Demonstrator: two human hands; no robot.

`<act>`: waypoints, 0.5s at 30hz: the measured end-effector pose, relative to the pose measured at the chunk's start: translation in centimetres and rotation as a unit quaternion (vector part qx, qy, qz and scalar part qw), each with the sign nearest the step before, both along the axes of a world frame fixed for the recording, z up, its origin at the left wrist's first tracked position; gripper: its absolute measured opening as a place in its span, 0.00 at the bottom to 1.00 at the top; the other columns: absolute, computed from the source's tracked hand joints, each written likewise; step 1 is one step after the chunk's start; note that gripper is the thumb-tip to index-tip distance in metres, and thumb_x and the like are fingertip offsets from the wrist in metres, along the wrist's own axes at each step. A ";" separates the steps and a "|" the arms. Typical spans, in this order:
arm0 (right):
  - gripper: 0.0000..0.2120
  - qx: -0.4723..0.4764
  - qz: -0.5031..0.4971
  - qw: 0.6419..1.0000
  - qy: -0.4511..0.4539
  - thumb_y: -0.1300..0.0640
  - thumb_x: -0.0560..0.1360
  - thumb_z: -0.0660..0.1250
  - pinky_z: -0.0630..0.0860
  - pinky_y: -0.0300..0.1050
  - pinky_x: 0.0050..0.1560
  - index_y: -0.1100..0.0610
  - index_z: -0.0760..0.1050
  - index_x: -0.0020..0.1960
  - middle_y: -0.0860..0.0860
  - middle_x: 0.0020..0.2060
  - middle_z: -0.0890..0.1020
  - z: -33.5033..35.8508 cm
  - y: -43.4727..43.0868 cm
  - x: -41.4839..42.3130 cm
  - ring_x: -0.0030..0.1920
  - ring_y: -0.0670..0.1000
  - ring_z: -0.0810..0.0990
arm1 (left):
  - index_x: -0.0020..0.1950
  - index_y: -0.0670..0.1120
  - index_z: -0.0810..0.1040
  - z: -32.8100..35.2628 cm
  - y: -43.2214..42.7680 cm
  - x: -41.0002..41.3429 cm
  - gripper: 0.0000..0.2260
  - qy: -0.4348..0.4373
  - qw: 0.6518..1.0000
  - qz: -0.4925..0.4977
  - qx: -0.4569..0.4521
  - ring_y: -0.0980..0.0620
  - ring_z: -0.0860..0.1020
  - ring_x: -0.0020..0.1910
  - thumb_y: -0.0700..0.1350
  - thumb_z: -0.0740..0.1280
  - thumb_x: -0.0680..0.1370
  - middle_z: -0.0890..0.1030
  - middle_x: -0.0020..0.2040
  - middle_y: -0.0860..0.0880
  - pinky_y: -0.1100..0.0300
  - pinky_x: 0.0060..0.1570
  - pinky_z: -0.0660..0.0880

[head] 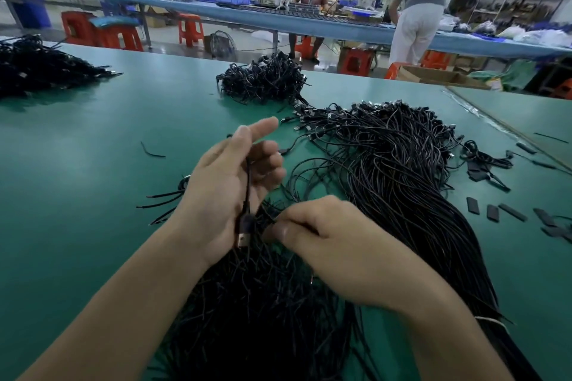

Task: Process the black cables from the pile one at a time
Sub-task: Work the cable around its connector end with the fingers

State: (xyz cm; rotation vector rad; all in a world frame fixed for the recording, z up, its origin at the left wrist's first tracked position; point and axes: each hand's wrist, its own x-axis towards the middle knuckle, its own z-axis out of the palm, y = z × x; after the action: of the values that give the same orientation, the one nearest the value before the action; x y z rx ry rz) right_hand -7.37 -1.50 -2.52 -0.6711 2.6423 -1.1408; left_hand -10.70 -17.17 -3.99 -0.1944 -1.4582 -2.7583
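A big pile of black cables (402, 170) with plug ends fans across the green table (93, 164) at the middle right. A second mass of cut cable ends (263, 303) lies under my forearms. My left hand (229, 185) is raised over it, and a black cable (247, 192) with a metal plug at its lower end runs down across the palm. The index finger is stretched out and the other fingers are curled around the cable. My right hand (312, 235) is curled and pinches thin black cable ends just right of that plug.
A bundled heap of cables (266, 80) sits at the table's far edge, another heap (37, 68) at far left. Short black sleeve pieces (492, 212) lie scattered at right. A loose cable scrap (151, 151) lies left of centre. People work at a long bench behind.
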 end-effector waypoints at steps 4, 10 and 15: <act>0.12 -0.107 -0.054 0.988 0.096 0.49 0.78 0.68 0.63 0.33 0.24 0.52 0.81 0.39 0.41 0.23 0.74 1.0 1.1 -0.3 0.21 0.41 0.66 | 0.53 0.42 0.82 -0.4 0.3 0.6 0.16 0.029 0.966 -0.018 -0.255 0.50 0.84 0.43 0.45 0.56 0.85 0.86 0.44 0.45 0.61 0.42 0.80; 0.12 -0.291 -0.076 0.947 0.111 0.50 0.67 0.78 0.73 0.42 0.28 0.57 0.80 0.38 0.59 0.26 0.79 0.7 2.1 -1.1 0.25 0.50 0.75 | 0.40 0.51 0.84 0.2 0.5 2.0 0.22 0.028 0.924 -0.204 -0.321 0.59 0.67 0.21 0.50 0.55 0.86 0.72 0.25 0.54 0.69 0.21 0.63; 0.15 -0.301 -0.109 0.943 0.090 0.44 0.67 0.74 0.69 0.38 0.30 0.57 0.81 0.38 0.56 0.29 0.78 -0.2 1.7 -1.7 0.31 0.46 0.72 | 0.30 0.48 0.77 1.5 0.1 2.2 0.25 -0.048 0.935 -0.293 -0.196 0.59 0.55 0.17 0.62 0.57 0.78 0.58 0.20 0.57 0.68 0.21 0.53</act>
State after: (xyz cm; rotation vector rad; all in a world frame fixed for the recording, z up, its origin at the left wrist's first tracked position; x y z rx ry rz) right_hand -9.04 0.18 -2.72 -0.6007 2.5464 -2.0866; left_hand -8.49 -17.05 -2.52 -0.5956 -2.2957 -2.8670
